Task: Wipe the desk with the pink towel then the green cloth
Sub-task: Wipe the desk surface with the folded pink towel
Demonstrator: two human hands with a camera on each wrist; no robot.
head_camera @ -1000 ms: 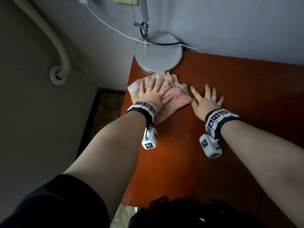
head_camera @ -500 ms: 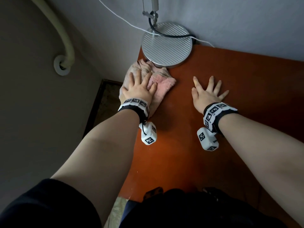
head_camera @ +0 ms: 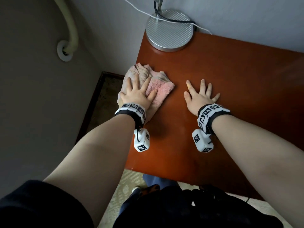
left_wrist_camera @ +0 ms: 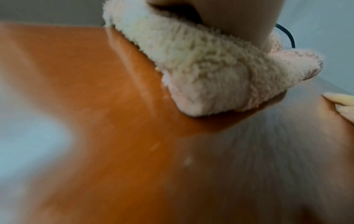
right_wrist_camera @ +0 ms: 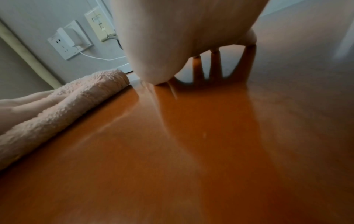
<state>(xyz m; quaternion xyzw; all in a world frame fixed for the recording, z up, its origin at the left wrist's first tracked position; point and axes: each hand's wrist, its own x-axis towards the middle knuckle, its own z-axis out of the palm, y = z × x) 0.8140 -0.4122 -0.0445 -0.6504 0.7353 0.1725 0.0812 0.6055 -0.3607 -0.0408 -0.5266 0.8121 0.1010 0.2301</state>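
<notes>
Reddish-brown desk fills a corner of the room, its far edge against the wall, its left edge open to the floor. From the head view, a round metal lamp base occupies the far left corner. The pink towel lies bunched at the left edge, directly under the left hand, whose fingers are straight, spread and pressing down on it. The bundle's long axis runs from the near left towards the far right, and part of it appears to overhang the edge. The right hand lies flat on bare wood, well apart from the towel, fingers spread and holding nothing. Judgement: the left hand does the wiping, and open room lies to the right and towards the person; little remains to the left. No green cloth is visible.

Left wrist view: the towel sits beneath the palm, its folded edge touching the desk. The fingers are hidden.

Right wrist view: the palm rests on the desk, fingers straight and apart in reflection. The towel lies to the left. A wall socket with a plug is behind.
</notes>
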